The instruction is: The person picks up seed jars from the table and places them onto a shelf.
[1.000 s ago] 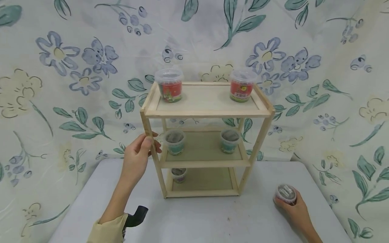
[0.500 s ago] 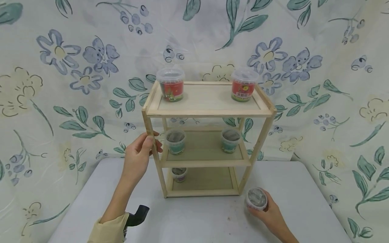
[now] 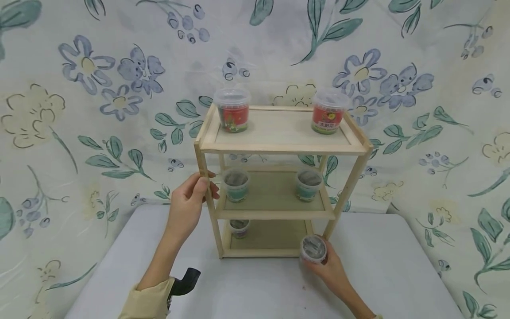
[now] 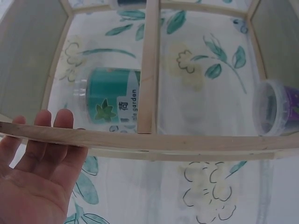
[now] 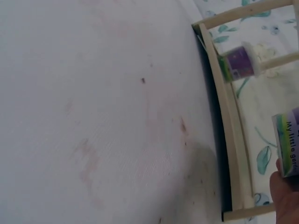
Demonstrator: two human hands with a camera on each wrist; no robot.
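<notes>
My left hand grips the left front post of a three-tier wooden shelf; in the left wrist view its fingers curl round that post. At the lower right front corner my right hand holds a lidded plastic cup, whose purple label reads "My little garden". The cup overlaps the bottom tier's edge in the head view; contact cannot be told. Another purple-labelled cup stands on the bottom tier's left side.
Two teal-labelled cups, a left one and a right one, stand on the middle tier. The top tier bears two red-labelled cups, left and right. A white table with small specks lies beneath, before a floral backdrop.
My right hand has carried the cup leftward across the table to the shelf's lower right corner. The left hand keeps its grip on the post. The head view has shifted slightly.
</notes>
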